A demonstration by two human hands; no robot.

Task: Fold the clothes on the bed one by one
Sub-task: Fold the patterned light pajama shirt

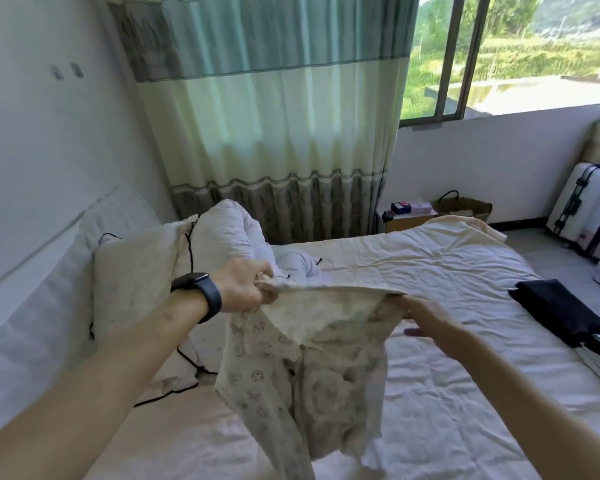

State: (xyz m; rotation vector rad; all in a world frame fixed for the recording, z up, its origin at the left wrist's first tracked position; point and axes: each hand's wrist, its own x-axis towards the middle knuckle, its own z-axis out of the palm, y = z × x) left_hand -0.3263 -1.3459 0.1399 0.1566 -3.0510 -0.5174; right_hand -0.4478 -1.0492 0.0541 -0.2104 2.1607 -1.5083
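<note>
A cream lace garment with a flower pattern [312,382] hangs in the air above the bed [447,341]. My left hand [246,289], with a dark watch on the wrist, grips the garment's top edge at its left end. My right hand [426,323] holds the top edge at the right end, fingers partly under the cloth. The top edge is stretched between both hands and the rest droops down toward the sheet. A folded dark garment [561,313] lies at the bed's right edge.
Pillows [132,282] and a bunched white duvet [232,233] sit at the head of the bed on the left. A black cable [187,362] runs over the pillow. Suitcases [582,209], a basket [465,207] and a small table stand by the window wall.
</note>
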